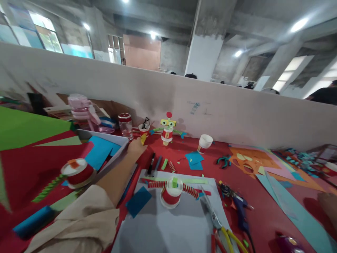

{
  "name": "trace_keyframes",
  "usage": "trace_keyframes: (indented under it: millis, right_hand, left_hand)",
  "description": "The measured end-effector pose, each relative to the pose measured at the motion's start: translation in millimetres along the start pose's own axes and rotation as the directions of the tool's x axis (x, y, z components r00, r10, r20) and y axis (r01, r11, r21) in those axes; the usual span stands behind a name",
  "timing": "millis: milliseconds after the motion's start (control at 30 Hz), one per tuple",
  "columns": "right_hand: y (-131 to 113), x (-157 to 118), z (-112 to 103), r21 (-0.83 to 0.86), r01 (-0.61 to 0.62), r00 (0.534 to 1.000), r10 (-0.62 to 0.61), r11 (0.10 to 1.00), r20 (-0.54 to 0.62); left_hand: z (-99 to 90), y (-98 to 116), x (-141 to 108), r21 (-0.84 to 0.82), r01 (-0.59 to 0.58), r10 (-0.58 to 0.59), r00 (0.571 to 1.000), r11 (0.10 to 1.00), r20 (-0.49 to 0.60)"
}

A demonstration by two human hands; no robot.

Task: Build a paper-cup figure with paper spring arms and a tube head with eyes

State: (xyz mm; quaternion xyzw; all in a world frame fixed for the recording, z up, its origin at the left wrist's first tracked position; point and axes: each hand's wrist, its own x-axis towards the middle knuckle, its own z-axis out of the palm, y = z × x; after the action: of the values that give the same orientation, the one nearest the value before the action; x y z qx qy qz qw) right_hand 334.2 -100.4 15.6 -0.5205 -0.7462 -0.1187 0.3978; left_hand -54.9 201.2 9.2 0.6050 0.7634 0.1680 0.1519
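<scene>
Head view: The person's left hand (137, 148) is extended over the red table (263, 225), with a yellow piece (143, 139) at its fingertips; whether the fingers grip it cannot be told. Just beyond stands a cup containing glasses (144, 128), near a lidded jar (125, 125). A cup figure with pleated arms (171, 197) stands on a white sheet (163, 232); scissors (216, 222) lie across the sheet's right edge.

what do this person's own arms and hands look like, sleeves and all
The left arm has a loose, creased beige sleeve ending partway down; the left hand is gloveless, with no watch or bracelet visible. A blurred shape at the right edge may be a hand, but no details show.
</scene>
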Motion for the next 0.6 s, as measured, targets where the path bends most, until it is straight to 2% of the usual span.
trace_keyframes:
  millis: [133, 200, 267, 333, 400, 467, 533, 567, 600]
  right_hand:
    - [81, 49, -70, 0.000, -0.049, 0.988, 0.048, 0.999, -0.148]
    - [102, 62, -88, 0.020, -0.064, 0.981, 0.067, 0.998, -0.184]
    - [105, 65, -90, 0.054, -0.075, 0.979, 0.084, 0.996, -0.188]
    - [89, 58, -77, 0.092, -0.084, 0.982, 0.098, 0.992, -0.164]
    - [56, 42, -52, 0.125, -0.093, 0.988, 0.107, 0.988, -0.113]
    - [11, 19, -21, 0.154, -0.098, 0.993, 0.107, 0.983, -0.049]
    - [-37, -9, 12, 0.183, -0.086, 0.996, 0.086, 0.979, 0.009]
    - [-60, -24, 27, 0.198, -0.078, 0.997, 0.073, 0.977, 0.036]
    - [-80, -37, 41, 0.213, -0.072, 0.996, 0.061, 0.974, 0.059]
  left_hand:
    - [2.8, 0, 11, 0.000, -0.009, 0.009, 1.000, 1.000, 0.018]
    - [-1.9, 0, 12, -0.001, -0.007, 0.007, 1.000, 1.000, 0.021]
    - [-13.1, 2, 9, -0.006, -0.007, 0.007, 1.000, 1.000, 0.018]
    - [-31.8, 4, 1, -0.024, -0.017, 0.017, 1.000, 1.000, 0.004]
    - [-57.0, 5, -15, -0.069, -0.039, 0.036, 0.999, 0.997, -0.034]
    - [-84.2, 4, -42, -0.139, -0.065, 0.052, 0.994, 0.988, -0.094]
    - [-105.8, 1, -84, -0.242, -0.116, 0.081, 0.986, 0.963, -0.148]
    - [-112.4, -1, -109, -0.353, -0.155, 0.100, 0.980, 0.923, -0.169]
    - [-115.6, -3, -137, -0.671, -0.188, 0.114, 0.982, 0.717, -0.153]
